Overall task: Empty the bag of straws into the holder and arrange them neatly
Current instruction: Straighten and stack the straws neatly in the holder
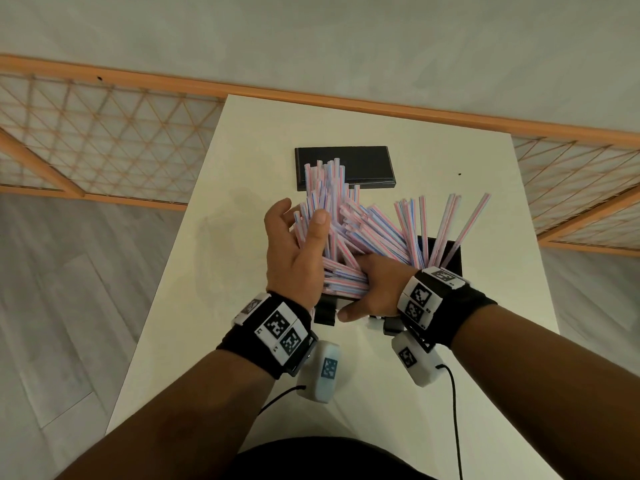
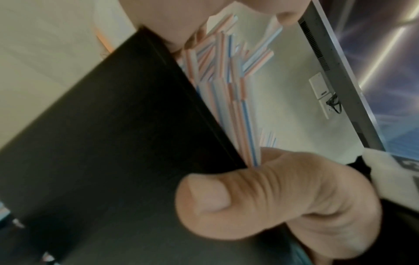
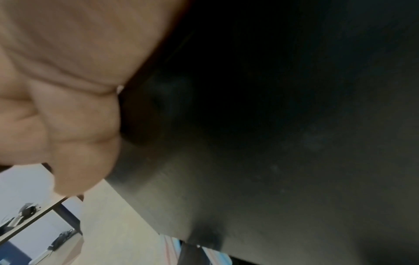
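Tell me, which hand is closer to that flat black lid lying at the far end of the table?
The left. The left hand reaches up among the straws, its fingertips just short of the black lid. The right hand sits lower, wrapped over the holder rim.

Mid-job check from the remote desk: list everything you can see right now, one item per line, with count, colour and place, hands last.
straws: many, white with pink and blue stripes, splayed untidily out of the holder, some leaning far right
holder: one, black, near middle of the table, mostly hidden behind straws and hands
black panel: one, flat, rectangular, on the table behind the straws
table: one, white, under everything
lattice railing: one, orange wood, beyond the table
wrist bands: two, black with black-and-white markers, one per wrist
left hand: one, fingers curled round the left clump of straws
right hand: one, gripping straws at the holder's near edge, thumb against its front
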Demonstrator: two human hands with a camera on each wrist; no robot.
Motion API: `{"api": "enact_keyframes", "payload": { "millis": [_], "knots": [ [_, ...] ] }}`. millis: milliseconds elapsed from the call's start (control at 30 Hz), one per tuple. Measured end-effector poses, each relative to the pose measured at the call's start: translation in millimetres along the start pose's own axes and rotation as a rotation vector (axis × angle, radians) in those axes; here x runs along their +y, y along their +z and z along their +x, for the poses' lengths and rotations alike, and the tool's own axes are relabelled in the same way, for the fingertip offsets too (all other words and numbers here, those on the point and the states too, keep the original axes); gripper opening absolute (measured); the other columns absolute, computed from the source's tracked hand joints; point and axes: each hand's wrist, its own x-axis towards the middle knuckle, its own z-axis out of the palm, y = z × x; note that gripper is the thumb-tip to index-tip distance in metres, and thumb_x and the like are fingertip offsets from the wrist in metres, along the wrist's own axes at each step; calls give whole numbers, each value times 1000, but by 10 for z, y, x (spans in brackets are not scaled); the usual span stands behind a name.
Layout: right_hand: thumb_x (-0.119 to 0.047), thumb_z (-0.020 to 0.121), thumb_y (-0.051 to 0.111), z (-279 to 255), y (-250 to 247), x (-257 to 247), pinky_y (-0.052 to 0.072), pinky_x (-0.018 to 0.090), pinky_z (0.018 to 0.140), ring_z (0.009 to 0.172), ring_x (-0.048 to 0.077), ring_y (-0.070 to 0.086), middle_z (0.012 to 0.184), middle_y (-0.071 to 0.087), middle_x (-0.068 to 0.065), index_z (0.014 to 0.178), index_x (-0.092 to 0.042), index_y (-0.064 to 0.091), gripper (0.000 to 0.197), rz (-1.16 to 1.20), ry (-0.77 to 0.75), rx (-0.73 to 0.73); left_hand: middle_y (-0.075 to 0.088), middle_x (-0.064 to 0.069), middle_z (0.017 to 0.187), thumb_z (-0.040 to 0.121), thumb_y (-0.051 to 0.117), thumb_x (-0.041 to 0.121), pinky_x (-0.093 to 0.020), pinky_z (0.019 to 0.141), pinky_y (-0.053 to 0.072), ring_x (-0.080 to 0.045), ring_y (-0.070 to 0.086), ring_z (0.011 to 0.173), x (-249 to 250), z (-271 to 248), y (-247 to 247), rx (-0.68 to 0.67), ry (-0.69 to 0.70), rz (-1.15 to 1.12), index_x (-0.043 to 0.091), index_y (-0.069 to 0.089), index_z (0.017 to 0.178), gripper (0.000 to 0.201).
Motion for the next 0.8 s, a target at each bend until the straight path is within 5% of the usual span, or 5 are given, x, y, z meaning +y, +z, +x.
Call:
{"api": "enact_keyframes", "payload": {
  "millis": [67, 267, 433, 633, 800],
  "knots": [
    [-36, 66, 89, 2, -3, 20, 39, 9, 37, 59, 6, 54, 76, 59, -10, 109, -20, 63, 53, 27, -7, 15, 55, -9, 125, 82, 58, 56, -8, 76, 47, 14, 61, 89, 16, 18, -25, 18, 23, -44, 7, 39, 138, 77],
    [-57, 50, 85, 39, 50, 33, 54, 34, 88, 93, 9, 66, 103, 69, -14, 114, -31, 62, 73, 35, -72, 68, 55, -19, 134, 81, 60, 55, -12, 77, 48, 4, 64, 92, 69, 92, -54, 9, 31, -113, 15, 41, 134, 69],
    [-59, 56, 86, -19, 3, -57, 54, 31, 81, 84, 8, 65, 87, 67, -12, 90, -34, 63, 48, 10, -75, 142, 57, -14, 136, 75, 55, 65, -21, 87, 47, -18, 61, 115, 101, 88, -69, 35, 33, -101, 18, 41, 135, 78],
    [-94, 55, 51, -104, 96, -60, 50, 29, 83, 97, 17, 64, 101, 66, -8, 118, -33, 58, 88, -229, -25, 197, 47, -7, 149, 91, 44, 58, -20, 107, 39, -11, 48, 134, 159, 130, -32, -12, 119, 148, 13, 33, 149, 75],
    [-78, 68, 54, -361, 120, 112, 52, 37, 83, 101, 21, 59, 109, 60, -4, 118, -25, 53, 73, -253, -62, 372, 32, -8, 160, 100, 43, 53, -38, 113, 40, -24, 45, 140, -3, 117, -9, -42, -16, 335, 10, 16, 157, 76]
  ]
}}
